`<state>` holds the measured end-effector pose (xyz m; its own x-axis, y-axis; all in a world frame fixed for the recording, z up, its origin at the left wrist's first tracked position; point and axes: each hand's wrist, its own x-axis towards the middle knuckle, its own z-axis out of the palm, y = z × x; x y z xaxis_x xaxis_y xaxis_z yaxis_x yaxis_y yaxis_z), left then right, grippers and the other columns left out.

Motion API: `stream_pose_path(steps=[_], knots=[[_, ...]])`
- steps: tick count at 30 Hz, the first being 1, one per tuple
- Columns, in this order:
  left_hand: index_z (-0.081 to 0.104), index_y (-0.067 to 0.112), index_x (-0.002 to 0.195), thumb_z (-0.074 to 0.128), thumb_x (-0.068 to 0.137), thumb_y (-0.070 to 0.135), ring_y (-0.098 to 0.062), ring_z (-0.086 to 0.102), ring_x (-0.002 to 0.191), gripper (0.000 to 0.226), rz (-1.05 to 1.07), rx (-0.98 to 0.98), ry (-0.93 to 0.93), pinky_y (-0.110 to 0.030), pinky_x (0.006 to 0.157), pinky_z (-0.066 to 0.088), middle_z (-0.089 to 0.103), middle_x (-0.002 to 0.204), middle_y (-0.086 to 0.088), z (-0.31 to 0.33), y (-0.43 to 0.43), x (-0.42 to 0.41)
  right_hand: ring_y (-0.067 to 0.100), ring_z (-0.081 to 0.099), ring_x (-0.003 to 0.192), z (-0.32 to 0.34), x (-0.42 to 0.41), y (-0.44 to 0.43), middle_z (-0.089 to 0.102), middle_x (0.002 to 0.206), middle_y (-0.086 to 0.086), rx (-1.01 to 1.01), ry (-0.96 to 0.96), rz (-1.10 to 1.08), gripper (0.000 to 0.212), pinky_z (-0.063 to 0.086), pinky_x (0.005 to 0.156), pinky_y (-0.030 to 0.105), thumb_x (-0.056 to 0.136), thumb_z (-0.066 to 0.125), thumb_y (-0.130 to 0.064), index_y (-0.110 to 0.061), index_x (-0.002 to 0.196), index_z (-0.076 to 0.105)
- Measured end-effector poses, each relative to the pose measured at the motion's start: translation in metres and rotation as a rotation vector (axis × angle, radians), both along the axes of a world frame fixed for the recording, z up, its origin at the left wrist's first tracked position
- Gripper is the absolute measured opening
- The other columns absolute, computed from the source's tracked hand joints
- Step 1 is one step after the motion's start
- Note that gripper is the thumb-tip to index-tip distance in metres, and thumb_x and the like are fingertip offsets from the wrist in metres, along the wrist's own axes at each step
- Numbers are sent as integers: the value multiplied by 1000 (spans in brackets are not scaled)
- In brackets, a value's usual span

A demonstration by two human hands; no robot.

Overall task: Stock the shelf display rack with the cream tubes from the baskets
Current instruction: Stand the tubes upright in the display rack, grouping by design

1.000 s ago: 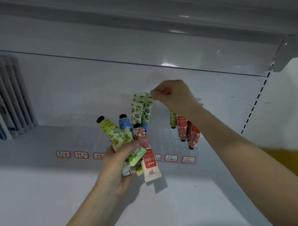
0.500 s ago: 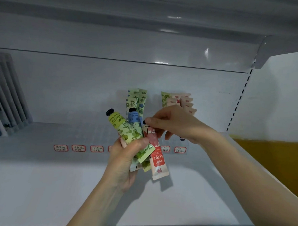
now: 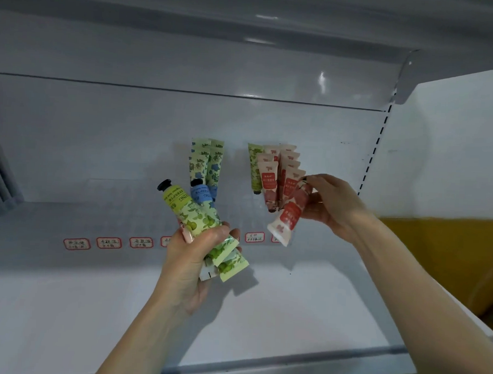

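In right hand [image 3: 333, 207], red tube [image 3: 290, 214]

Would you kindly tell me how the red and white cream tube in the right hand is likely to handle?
Probably light: the right hand pinches the red and white plastic cream tube near its cap with fingertips alone. Its flat crimped end likely stops it rolling far.

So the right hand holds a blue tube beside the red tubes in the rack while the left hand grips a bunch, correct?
No: the head view shows the right hand holding a red tube, not blue. It is beside the red tubes in the rack, and the left hand does grip a bunch.
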<state>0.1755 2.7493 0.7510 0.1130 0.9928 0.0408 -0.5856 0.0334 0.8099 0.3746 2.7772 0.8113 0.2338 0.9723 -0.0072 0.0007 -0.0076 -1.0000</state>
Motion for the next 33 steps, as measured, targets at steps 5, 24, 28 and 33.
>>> stream_pose_path(steps=[5, 24, 28, 33], knots=[[54, 10, 93, 64, 57, 7, -15, 69, 62, 38, -18, 7, -17, -30, 52, 57, 69, 67, -2, -1, 1, 5, 22, 64, 57, -18, 29, 1, 56, 85, 12, 4, 559, -71, 15, 57, 55, 28, 95, 50, -7, 3, 84, 53], [54, 9, 94, 65, 61, 7, -14, 68, 59, 35, -4, 33, 48, -33, 59, 57, 69, 66, -1, -1, 1, -1, 22, 62, 86, -19, 12, 15, 66, 92, 10, 84, 359, 149, 14, 54, 80, 34, 93, 55, -18, -7, 100, 61], [55, 10, 92, 62, 77, -1, -13, 69, 61, 20, 17, 34, 90, -33, 61, 57, 69, 66, 0, -1, 2, -4, 11, 55, 73, -18, 10, 24, 62, 80, 0, 181, -257, -7, 7, 41, 69, 23, 91, 59, -17, -11, 88, 60], [55, 9, 87, 58, 82, -3, -13, 67, 57, 13, 32, 29, 100, -30, 56, 56, 69, 64, 0, 0, 5, -7, 6, 57, 69, -21, -4, 37, 60, 75, -8, 279, -674, -178, 16, 45, 64, 18, 79, 69, -7, -12, 88, 57]])
